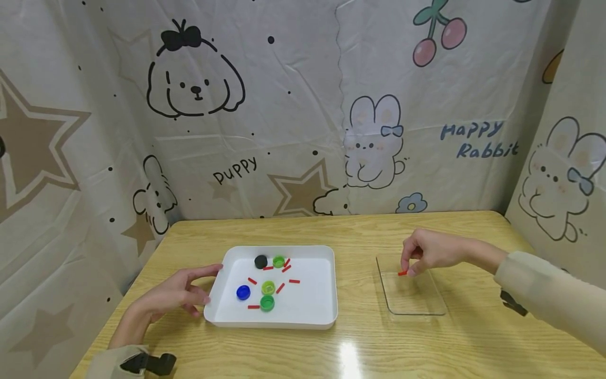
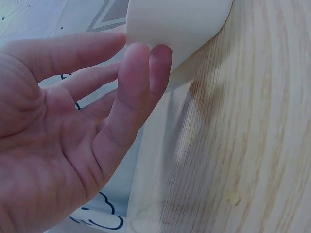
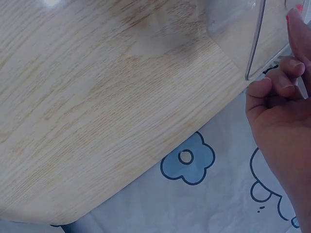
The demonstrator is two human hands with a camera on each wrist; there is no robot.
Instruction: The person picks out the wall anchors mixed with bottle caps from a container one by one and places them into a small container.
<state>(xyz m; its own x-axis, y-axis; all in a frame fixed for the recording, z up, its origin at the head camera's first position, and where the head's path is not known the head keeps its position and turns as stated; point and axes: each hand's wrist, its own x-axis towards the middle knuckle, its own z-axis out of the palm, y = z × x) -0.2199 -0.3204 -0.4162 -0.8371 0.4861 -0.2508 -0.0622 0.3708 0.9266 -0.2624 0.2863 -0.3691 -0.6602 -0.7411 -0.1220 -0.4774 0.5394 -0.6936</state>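
Above the clear plastic box [image 1: 416, 314], my right hand [image 1: 433, 250] pinches a small red stick [image 1: 402, 273] between thumb and fingertips. The white tray [image 1: 312, 322] lies to the left. My left hand [image 1: 172, 292] touches the tray's left end with its fingertips, the fingers fairly straight. Lying in the tray are a black cap [image 1: 261, 261], a blue cap [image 1: 243, 292], several green caps [image 1: 267, 302] and several loose red sticks [image 1: 294, 281]. In the right wrist view, only part of the red stick shows at the fingertips.
Both containers stand on a wood-grain table [image 1: 360, 347], with a stretch of tabletop between them. A printed cloth [image 1: 293, 116] hangs behind the table and along its sides.
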